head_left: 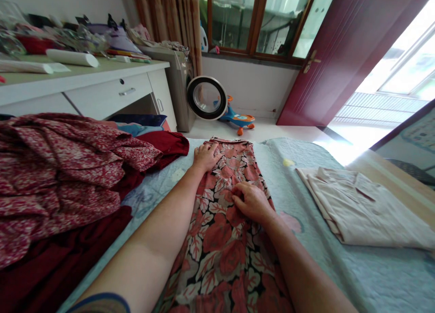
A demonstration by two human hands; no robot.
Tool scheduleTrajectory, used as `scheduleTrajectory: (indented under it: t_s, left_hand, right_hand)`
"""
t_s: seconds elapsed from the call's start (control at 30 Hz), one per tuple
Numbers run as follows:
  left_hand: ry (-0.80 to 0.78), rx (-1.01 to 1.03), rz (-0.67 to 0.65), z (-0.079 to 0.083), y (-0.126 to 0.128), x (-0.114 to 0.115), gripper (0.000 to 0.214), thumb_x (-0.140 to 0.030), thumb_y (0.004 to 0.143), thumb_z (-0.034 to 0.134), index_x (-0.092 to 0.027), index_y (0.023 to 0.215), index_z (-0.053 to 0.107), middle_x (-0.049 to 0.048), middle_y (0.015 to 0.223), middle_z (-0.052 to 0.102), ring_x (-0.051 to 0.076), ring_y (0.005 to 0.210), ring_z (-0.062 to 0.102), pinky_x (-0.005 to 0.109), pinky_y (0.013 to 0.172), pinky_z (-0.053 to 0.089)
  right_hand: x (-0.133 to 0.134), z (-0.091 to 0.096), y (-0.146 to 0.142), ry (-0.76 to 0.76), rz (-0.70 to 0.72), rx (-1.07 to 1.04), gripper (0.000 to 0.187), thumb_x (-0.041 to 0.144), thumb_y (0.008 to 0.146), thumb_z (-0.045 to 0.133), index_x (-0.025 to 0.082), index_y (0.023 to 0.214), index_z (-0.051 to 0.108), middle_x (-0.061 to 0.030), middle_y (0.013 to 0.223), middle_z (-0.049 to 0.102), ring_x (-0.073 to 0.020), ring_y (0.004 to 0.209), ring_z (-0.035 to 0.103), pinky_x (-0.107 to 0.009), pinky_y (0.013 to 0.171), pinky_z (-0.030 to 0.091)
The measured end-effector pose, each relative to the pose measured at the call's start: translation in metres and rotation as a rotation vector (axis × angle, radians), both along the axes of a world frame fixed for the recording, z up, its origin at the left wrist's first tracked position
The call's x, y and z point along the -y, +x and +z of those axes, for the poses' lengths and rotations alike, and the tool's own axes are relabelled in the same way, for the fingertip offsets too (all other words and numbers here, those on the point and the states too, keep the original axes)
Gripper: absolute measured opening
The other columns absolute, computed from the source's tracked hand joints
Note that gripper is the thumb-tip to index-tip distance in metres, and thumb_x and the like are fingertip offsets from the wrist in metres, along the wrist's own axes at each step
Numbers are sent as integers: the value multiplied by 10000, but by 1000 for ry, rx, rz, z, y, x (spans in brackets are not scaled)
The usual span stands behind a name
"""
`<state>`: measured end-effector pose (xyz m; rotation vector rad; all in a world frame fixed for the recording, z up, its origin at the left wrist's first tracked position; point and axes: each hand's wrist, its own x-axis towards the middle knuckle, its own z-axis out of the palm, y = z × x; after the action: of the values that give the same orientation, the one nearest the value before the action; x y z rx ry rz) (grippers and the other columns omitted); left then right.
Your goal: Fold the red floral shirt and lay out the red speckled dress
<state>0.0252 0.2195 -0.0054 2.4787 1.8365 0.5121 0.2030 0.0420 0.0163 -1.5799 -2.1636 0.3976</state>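
Both hands on the cloth, well apart from each other! Left hand lies over the far left edge of a long coral-and-black garment printed with big flowers and pale leaves; whether the fingertips pinch it, I cannot tell. Right hand rests nearer, by the right edge, fingers loosely curled, thumb and forefinger parted with no cloth seen gripped between them.

And where's that floral piece? Centre stage, stretched lengthwise down the pale-blue quilted bedcover, running out of view at the bottom. Sides drawn fairly straight, far end roughly squared, a few wrinkles: I'd call it laid out, but no fold across its length shows.

Over on the right, one looks finished: a cream collared garment, folded into a flat, neat block. Left side, different story! A crumpled red-and-white speckled cloth sprawls over plain dark-red fabric, all loose, apparently untouched so far. By this reckoning: one neat, one midway, a heap remaining.
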Motion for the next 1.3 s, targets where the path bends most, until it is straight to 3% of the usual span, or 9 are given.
scheduleTrajectory:
  t_s: [0.3, 0.4, 0.5, 0.6, 0.7, 0.87, 1.03, 1.17, 1.3]
  left_hand:
    - [-49, 36, 72, -8, -2, 0, 426, -455, 935, 400, -334, 1318, 543, 57, 1467, 473, 352, 1371, 323, 668, 1090, 194]
    - [107, 70, 100, 1, -2, 3, 383, -414, 934, 426, -299, 1252, 606, 71, 1454, 478, 346, 1376, 319, 626, 1110, 213]
    - [194, 97, 35, 17, 1, 6, 339, -309, 920, 444, -246, 1183, 649, 89, 1345, 562, 298, 1279, 443, 484, 1078, 343]
    - [82, 45, -132, 28, 10, 6, 327, -269, 908, 445, -214, 1144, 663, 93, 1224, 631, 254, 1170, 541, 386, 1027, 412]
    - [-112, -48, -212, 27, 19, 8, 459, -420, 896, 489, -211, 1296, 575, 119, 1348, 568, 281, 1273, 496, 411, 1073, 378]
    - [-359, -123, -113, 7, 23, 17, 780, -646, 882, 398, -217, 1522, 276, 146, 1631, 143, 326, 1505, 99, 535, 1180, 152]
    - [-322, -112, -69, 1, 20, 19, 761, -684, 878, 346, -285, 1522, 276, 95, 1642, 123, 337, 1509, 57, 614, 1166, 82]
    - [-212, -85, -78, 14, 29, 20, 724, -644, 902, 354, -274, 1520, 280, 94, 1641, 132, 328, 1509, 54, 610, 1172, 57]
    - [-231, -79, -216, 16, 41, 27, 686, -581, 938, 324, -263, 1538, 223, 87, 1644, 120, 292, 1513, 73, 560, 1192, 74]
  right_hand:
    - [-2, -3, 2, 15, 8, 13, 124, 173, 823, 555, 206, 868, 667, -25, 882, 665, -160, 820, 605, -260, 728, 404]
    - [-3, -5, 3, 34, 15, -20, 169, 138, 818, 529, 201, 869, 678, -32, 881, 677, -165, 832, 617, -262, 753, 419]
    - [-4, -7, 4, 74, 4, -65, 186, 121, 813, 517, 199, 857, 681, -29, 855, 680, -164, 819, 620, -261, 765, 426]
    - [-4, -7, 4, 124, -23, -82, 184, 122, 812, 518, 202, 848, 680, -25, 838, 671, -165, 810, 614, -260, 765, 422]
    - [-3, -7, 5, 126, -36, -55, 176, 143, 827, 519, 206, 856, 681, -28, 858, 675, -167, 814, 613, -259, 753, 417]
    - [-2, -4, 5, 51, -57, 31, 151, 189, 842, 521, 203, 854, 671, -35, 861, 692, -176, 814, 621, -264, 732, 410]
    - [0, 0, 3, 74, -113, 48, 140, 195, 839, 521, 210, 836, 660, -26, 799, 669, -172, 757, 604, -266, 711, 420]
    - [0, 0, 3, 188, -46, -29, 206, 186, 874, 489, 201, 952, 680, -73, 1007, 664, -193, 974, 598, -292, 881, 446]
    - [-2, -6, 2, 102, 54, 11, 441, 249, 934, 452, 189, 1365, 525, -91, 1447, 498, -218, 1357, 408, -398, 1139, 290]
